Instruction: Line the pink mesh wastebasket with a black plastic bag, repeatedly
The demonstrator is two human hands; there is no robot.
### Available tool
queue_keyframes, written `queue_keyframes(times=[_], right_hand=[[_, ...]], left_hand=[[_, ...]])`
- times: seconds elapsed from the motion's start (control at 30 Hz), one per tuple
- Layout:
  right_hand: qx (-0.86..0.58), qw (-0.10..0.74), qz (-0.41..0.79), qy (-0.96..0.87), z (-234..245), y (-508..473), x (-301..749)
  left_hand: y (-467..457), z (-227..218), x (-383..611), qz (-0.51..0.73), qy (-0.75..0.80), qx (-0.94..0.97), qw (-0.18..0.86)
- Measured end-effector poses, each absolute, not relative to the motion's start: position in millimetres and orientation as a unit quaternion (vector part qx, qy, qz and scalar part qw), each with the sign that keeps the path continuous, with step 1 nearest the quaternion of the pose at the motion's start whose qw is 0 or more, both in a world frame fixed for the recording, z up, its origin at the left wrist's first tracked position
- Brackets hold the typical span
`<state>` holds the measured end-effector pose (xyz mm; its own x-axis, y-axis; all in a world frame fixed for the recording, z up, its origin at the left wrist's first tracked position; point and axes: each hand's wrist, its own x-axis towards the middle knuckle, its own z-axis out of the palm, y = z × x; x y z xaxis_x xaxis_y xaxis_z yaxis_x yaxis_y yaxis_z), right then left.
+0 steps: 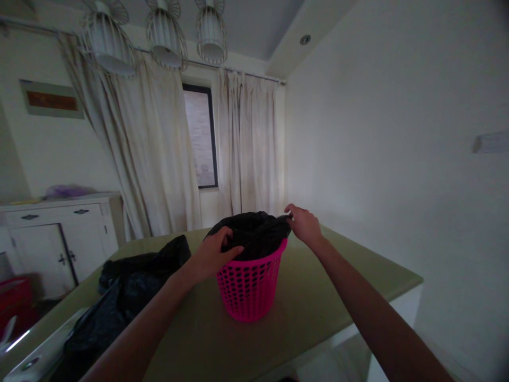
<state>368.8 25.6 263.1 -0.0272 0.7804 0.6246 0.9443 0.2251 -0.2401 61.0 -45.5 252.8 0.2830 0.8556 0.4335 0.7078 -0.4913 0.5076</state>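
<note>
A pink perforated wastebasket point(250, 289) stands upright on the green tabletop. A black garbage bag point(258, 233) lines it, with bunched plastic rising above the rim. My right hand point(305, 225) is closed at the rim's right side, pinching the bag's edge between thumb and fingers. At the left side of the rim, my left hand point(214, 253) rests against the bag. Its thumb and fingers are spread apart, with black plastic showing between them. Where the other fingertips meet the bag is partly hidden.
More crumpled black plastic point(127, 292) lies on the left of the green table point(310, 313), beside a white object point(43, 353). A white cabinet point(79, 228) stands at the far left, with a red container point(18, 302) below. Pendant lamps point(165, 40) hang overhead.
</note>
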Motion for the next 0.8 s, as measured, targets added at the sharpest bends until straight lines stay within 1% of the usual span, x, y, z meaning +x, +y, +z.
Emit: queue_keyframes(times=[0.1,0.13,0.2,0.27,0.33,0.4,0.43,0.5,0.57,0.63,0.7,0.73,0.8], right_hand=[[-0.651,0.251,-0.130,-0.705,254.8,48.4,377.0],[-0.654,0.243,-0.121,-0.707,253.0,57.3,377.3],[-0.641,0.255,-0.086,-0.719,254.8,76.4,373.2],[-0.604,0.306,-0.036,-0.735,265.4,95.8,362.9],[-0.533,0.405,0.030,-0.742,282.9,111.1,348.6],[-0.422,0.513,0.111,-0.739,303.0,117.9,334.3],[-0.357,0.549,0.151,-0.740,312.7,117.1,328.5],[-0.253,0.569,0.213,-0.753,330.3,107.9,322.0],[-0.196,0.571,0.259,-0.754,344.8,91.6,323.6],[-0.184,0.579,0.285,-0.742,355.7,73.6,332.1],[-0.195,0.588,0.286,-0.731,362.8,57.6,344.7],[-0.203,0.587,0.281,-0.732,365.1,51.0,351.6],[-0.215,0.576,0.271,-0.741,367.5,40.5,365.4]], left_hand=[[-46.5,256.8,57.3,0.312,0.470,0.816,0.126],[-47.1,257.9,56.3,0.301,0.461,0.824,0.133],[-48.5,259.7,55.6,0.289,0.450,0.833,0.142],[-49.8,260.4,56.5,0.288,0.448,0.834,0.144],[-51.1,260.0,58.2,0.289,0.448,0.833,0.146],[-52.7,258.9,59.6,0.290,0.446,0.834,0.150],[-53.3,258.2,59.8,0.290,0.445,0.833,0.154],[-53.1,256.7,57.8,0.298,0.444,0.830,0.158],[-48.3,254.3,51.1,0.339,0.450,0.814,0.145],[-36.8,249.8,39.7,0.433,0.458,0.766,0.125],[-19.8,242.1,26.2,0.546,0.472,0.680,0.125],[-10.6,237.2,20.1,0.584,0.487,0.634,0.141],[5.8,226.7,11.4,0.592,0.532,0.567,0.212]])
